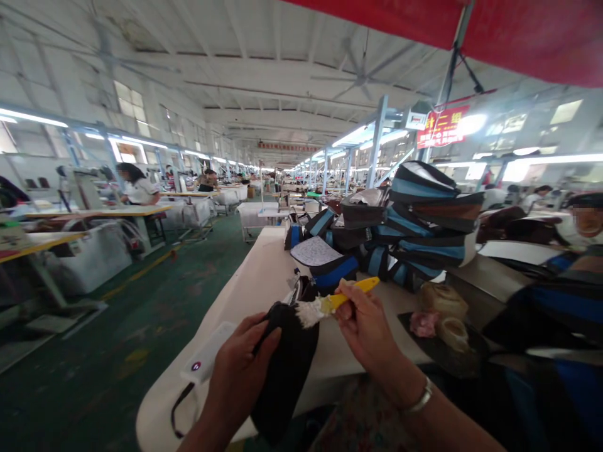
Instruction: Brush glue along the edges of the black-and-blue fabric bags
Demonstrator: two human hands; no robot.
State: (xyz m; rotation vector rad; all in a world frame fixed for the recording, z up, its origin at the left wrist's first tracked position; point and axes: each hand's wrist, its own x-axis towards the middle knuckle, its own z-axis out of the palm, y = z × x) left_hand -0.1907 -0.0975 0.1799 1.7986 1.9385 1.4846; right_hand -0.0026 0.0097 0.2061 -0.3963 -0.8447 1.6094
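My left hand grips the upper edge of a black fabric piece, thumb on its near face. The piece hangs down over the table's near edge. In my right hand is a brush with a yellow handle, pinched between thumb and fingers. Its pale bristles look clotted with a whitish substance and meet the top of the black piece; whether they press on it I cannot tell. Just behind lies a blue and black fabric piece with a pale patterned lining.
Stacked black and blue fabric pieces rise at the back right of the table. Right of my hand stand a crusted tub and a small pot. A white box with a cable lies at left. Co-workers sit farther off.
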